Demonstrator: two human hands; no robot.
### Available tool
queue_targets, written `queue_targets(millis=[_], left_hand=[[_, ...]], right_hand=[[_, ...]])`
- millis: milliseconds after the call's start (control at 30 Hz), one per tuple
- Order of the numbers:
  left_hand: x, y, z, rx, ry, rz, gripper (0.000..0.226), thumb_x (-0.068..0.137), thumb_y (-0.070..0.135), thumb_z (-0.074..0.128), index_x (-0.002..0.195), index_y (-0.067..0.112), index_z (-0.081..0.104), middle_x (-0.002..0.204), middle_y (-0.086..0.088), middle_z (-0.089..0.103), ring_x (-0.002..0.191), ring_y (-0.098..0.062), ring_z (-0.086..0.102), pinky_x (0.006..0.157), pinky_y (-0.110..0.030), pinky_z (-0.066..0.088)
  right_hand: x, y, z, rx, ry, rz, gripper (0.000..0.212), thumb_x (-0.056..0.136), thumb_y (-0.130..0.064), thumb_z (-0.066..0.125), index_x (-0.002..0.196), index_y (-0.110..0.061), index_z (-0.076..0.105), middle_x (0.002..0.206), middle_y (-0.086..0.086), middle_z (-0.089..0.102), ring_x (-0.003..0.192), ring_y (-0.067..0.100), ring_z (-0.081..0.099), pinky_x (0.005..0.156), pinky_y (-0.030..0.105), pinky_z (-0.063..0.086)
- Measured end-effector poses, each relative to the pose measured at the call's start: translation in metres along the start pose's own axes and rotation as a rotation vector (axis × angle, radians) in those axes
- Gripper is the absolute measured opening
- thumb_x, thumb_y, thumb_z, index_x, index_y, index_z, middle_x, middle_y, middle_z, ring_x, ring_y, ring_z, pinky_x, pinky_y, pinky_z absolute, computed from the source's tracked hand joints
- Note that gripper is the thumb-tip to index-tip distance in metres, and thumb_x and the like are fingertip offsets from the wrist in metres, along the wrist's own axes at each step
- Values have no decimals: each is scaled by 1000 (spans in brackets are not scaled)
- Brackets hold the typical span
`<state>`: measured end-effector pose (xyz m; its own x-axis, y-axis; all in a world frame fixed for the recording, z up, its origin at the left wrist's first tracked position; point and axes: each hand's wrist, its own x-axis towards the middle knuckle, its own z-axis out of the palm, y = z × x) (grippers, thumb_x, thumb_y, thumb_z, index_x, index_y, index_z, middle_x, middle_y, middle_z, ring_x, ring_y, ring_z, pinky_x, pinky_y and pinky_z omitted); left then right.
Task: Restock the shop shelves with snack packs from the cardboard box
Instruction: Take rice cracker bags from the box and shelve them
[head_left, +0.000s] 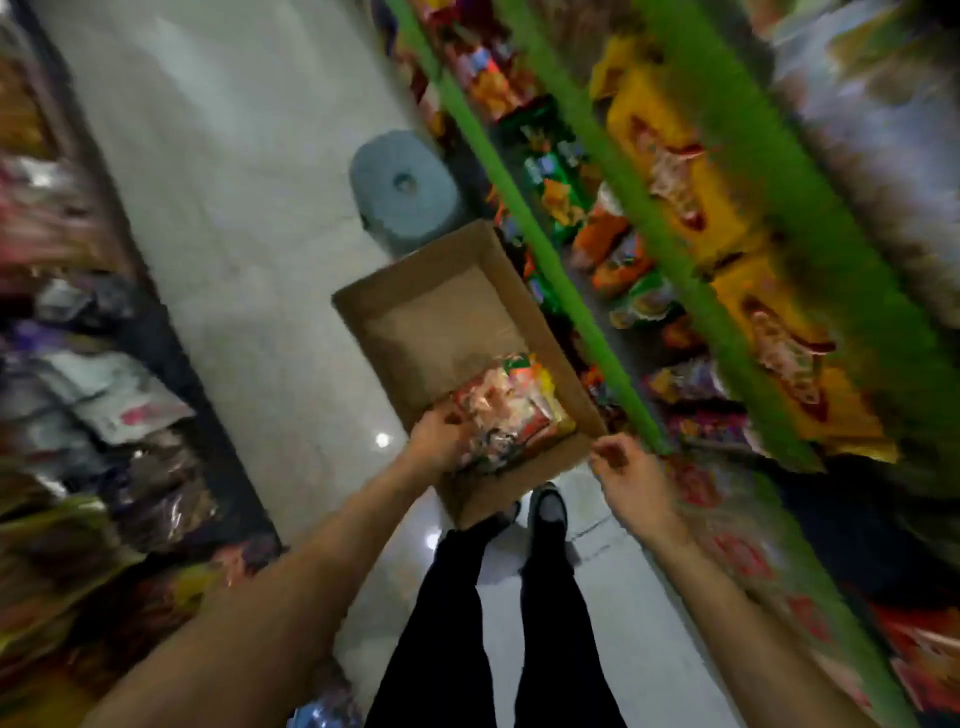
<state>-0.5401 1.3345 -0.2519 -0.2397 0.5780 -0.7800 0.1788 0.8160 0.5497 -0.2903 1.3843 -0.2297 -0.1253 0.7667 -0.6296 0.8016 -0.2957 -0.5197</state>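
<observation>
The left hand (439, 441) reached into the cardboard box (415, 296) on the floor, fingers on the snack packs (511, 410) at its near end. I could not tell if it gripped them. The right hand (626, 470) hung just right of the box, loosely curled, holding nothing. Slippery packs could slide out of one hand.

Pale glossy floor (249, 249), grey stool (405, 192).

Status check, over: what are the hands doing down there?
Left hand on the snack packs in the box. Right hand at the box's near corner, loosely curled, holding nothing. Stool beyond the box, not blocking.
</observation>
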Motion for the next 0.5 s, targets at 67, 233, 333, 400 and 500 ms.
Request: queue_targets(millis=[67,233,333,400,500], left_hand=[[30,-63,10,-16,7,-139,22,93,28,67,96,7,72,93,-14,71,84,-26,68,69,-28,51],[115,-175,56,-131,10,-378,12,74,32,60,76,20,62,85,-9,68,81,-27,62,75,-37,51],[173,-209,86,-152,6,-406,13,82,26,61,90,18,66,103,-14,71,92,-29,67,84,-39,57],[214,-223,108,-178,-1,-415,19,90,24,63,106,16,66,107,-11,68,95,-26,65,83,-35,54],[274,-240,138,-285,20,-407,32,99,27,61,130,16,58,118,-3,63,100,-19,60,87,-29,46]], right_hand=[[37,24,42,-59,-87,8,11,92,-16,67,98,-24,62,100,7,68,98,28,64,80,35,47],[137,96,137,-201,-310,15,8,97,-18,60,105,-15,60,99,5,60,86,19,54,74,30,39],[194,132,172,-279,-387,67,8,98,-20,57,103,-24,54,99,3,56,83,20,50,72,30,35],[229,154,191,-285,-385,88,7,97,-17,58,102,-21,58,104,8,61,90,26,55,76,32,39],[274,181,214,-234,-358,92,13,94,-10,62,104,-19,62,106,13,67,103,34,63,84,35,45]])
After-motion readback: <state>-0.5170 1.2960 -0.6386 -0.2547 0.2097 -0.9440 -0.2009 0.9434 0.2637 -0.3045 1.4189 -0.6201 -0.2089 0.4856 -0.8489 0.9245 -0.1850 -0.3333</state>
